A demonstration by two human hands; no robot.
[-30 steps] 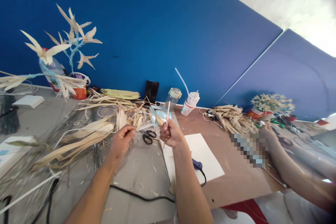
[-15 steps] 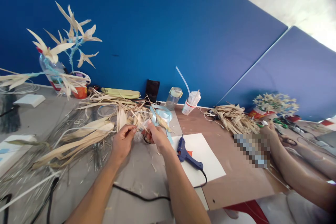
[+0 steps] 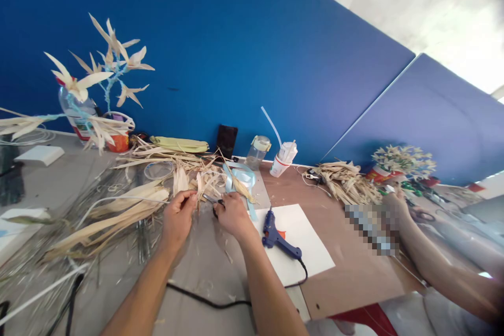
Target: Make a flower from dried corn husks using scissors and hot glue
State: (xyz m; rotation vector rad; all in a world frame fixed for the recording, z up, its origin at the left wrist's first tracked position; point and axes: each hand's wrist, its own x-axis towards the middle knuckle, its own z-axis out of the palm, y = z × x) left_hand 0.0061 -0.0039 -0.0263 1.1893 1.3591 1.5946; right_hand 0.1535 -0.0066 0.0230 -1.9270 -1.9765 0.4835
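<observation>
My left hand [image 3: 179, 216] is closed in a pinch on a small piece of dried corn husk [image 3: 199, 185], which stands up from the fingertips. Close by, my right hand [image 3: 235, 215] grips a pair of scissors [image 3: 209, 198] with dark handles; the blades point left toward the husk, and whether they touch it I cannot tell. Behind both hands lies a heap of dry husk strips [image 3: 181, 176] with light blue ribbon [image 3: 242, 176] beside it. Longer husks [image 3: 114, 215] are spread to the left of my left hand.
A blue glue gun [image 3: 277, 236] rests on white paper [image 3: 311, 239] at right. Behind stand a clear jar [image 3: 258, 152], a paper cup [image 3: 279, 166] and husk flowers [image 3: 114, 63]. Thin wires [image 3: 144, 233] and a black cord [image 3: 208, 303] cross the table. A co-worker's arm [image 3: 421, 252] is far right.
The scissors have come into clearer view as my right hand turned palm-down. My left hand has shifted slightly left, and the husk piece now stands upright. The whole view has tilted a little.
</observation>
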